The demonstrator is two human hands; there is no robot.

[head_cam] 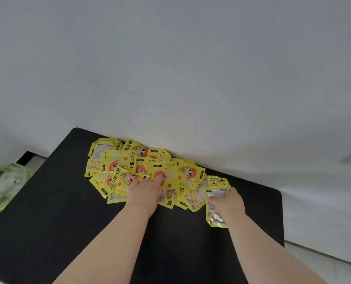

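Packets: my right hand (228, 201) has its fingers curled round a stack (215, 212) at the right edge of the pile (117, 160), long axis running toward me. Left hand (144, 193) has fingers straight, pressing a face-up packet (167, 178) mid-pile, its top toward the wall. Best to drag it onto bare tabletop (68, 222), pinch one edge, align with the stack.

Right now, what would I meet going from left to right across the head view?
A green plastic bag → left hand, touching the packet pile → right hand, gripping a few yellow packets.
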